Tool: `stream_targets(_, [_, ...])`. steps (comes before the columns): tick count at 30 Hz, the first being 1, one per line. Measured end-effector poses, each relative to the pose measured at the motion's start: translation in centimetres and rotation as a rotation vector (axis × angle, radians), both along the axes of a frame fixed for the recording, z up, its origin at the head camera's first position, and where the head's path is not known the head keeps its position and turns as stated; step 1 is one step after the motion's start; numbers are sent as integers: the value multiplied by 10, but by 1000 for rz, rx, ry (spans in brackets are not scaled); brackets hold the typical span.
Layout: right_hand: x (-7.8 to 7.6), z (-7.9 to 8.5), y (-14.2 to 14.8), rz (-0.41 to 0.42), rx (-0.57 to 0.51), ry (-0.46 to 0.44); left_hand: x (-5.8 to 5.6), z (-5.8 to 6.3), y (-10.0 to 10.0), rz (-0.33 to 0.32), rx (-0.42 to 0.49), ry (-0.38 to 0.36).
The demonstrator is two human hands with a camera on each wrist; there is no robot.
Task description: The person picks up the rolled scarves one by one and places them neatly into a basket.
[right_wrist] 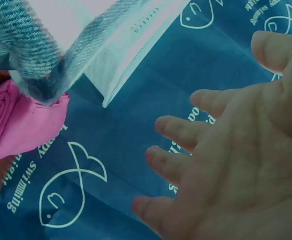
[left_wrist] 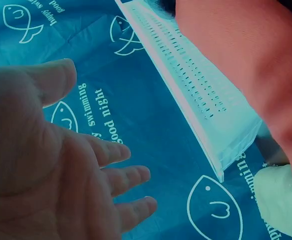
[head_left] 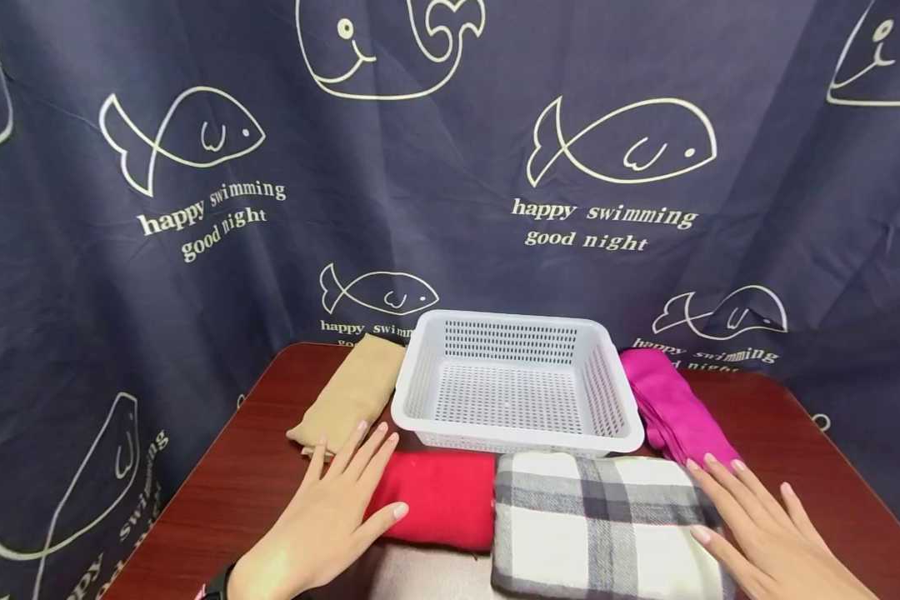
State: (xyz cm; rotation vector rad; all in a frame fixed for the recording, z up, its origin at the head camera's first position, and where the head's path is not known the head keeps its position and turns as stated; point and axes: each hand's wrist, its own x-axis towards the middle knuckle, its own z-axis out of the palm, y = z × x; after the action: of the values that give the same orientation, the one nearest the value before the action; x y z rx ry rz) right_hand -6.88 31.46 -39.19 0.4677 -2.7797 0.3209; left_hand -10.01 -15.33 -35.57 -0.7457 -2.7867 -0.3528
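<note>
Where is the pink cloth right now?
In the head view the pink cloth lies folded on the table's right side, just right of the white basket, beyond the right hand's fingertips.

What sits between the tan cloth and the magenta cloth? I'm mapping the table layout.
The white basket sits between the tan cloth and the magenta cloth, empty, as the head view shows.

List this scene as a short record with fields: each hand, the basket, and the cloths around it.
left hand: open, fingers spread, by the red cloth
right hand: open, at the plaid cloth
basket: white, perforated, nothing in it
tan cloth: folded, left of basket
magenta cloth: folded, right of basket
table: dark red wood
</note>
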Motion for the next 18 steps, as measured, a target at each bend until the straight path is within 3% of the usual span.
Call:
stream_targets(7, [-6,-6,7,1,-96,5,-1,-3,10,12,-40,10])
stream_targets(11, [-10,-6,12,2,-153,25,-3,-5,26,-11,19,-17])
stream_targets(14, [-13,-7,15,1,-201,28,-5,-7,42,-18,105,-88])
stream_targets(18, [-15,-9,19,-58,-295,-94,-10,-12,62,-41,247,-243])
